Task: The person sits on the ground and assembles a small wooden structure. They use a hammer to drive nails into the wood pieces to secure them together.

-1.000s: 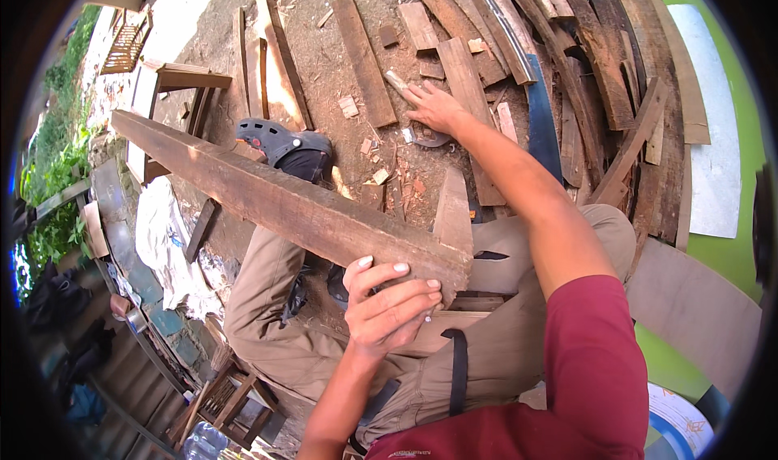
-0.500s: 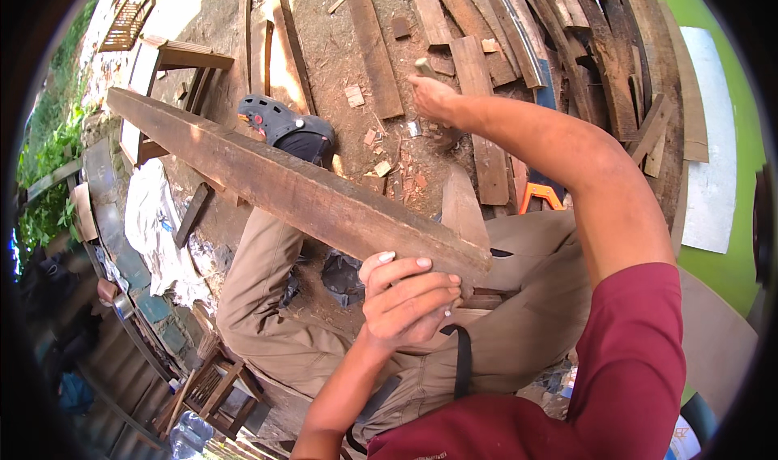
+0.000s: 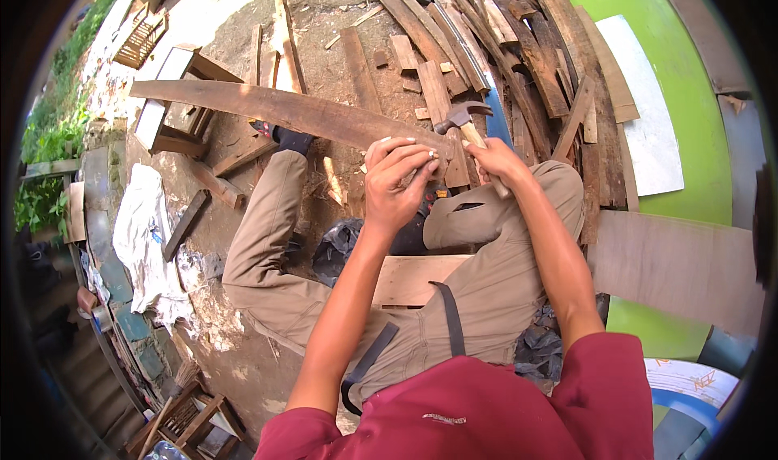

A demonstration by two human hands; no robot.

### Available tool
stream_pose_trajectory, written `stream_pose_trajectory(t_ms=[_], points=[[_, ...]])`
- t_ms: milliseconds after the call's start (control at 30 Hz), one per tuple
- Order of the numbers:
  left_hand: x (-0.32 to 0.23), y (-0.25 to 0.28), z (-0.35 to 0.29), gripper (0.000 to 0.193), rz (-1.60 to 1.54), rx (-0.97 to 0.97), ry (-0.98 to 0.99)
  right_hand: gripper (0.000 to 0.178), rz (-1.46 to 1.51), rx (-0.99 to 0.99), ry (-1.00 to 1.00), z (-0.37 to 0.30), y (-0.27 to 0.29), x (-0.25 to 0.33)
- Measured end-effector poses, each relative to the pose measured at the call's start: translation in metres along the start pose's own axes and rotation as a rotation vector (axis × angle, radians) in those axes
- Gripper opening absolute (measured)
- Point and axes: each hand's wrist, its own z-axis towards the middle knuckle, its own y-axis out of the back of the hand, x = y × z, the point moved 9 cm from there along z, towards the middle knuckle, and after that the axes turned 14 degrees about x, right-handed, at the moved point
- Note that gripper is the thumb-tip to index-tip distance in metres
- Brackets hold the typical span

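A long brown wooden plank [image 3: 284,107] stretches from the far left to just in front of me, its near end at my left hand. My left hand [image 3: 397,180] is closed round that near end, thumb and fingers on opposite sides. My right hand [image 3: 496,164] grips the pale wooden handle of a claw hammer [image 3: 463,116]. The dark hammer head is up beside the plank's near end; I cannot tell whether they touch. My legs in tan trousers [image 3: 271,225] are spread below, with a flat pale board [image 3: 413,280] between them.
Loose boards [image 3: 535,71] lie piled at the far right, beside a white sheet [image 3: 644,103] and a green panel [image 3: 697,136]. A small wooden table [image 3: 174,95] stands far left, near white cloth [image 3: 146,233]. Wood offcuts [image 3: 219,186] and scraps litter the ground.
My right hand has come back from its far reach to the plank's near end, the hammer now plainly visible in it. The plank has shifted up and away, its broad face turned more toward me.
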Motion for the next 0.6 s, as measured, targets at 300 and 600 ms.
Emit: stream_pose_trajectory(t_ms=[300,600], points=[[0.001,-0.002,0.001,0.012,-0.001,-0.066,-0.061,0.026,0.608,-0.197,0.230,-0.167,-0.081,-0.032],[-0.002,-0.001,-0.005,0.013,0.014,-0.098,-0.071,0.026,0.320,-0.311,0.591,-0.232,-0.088,0.046]])
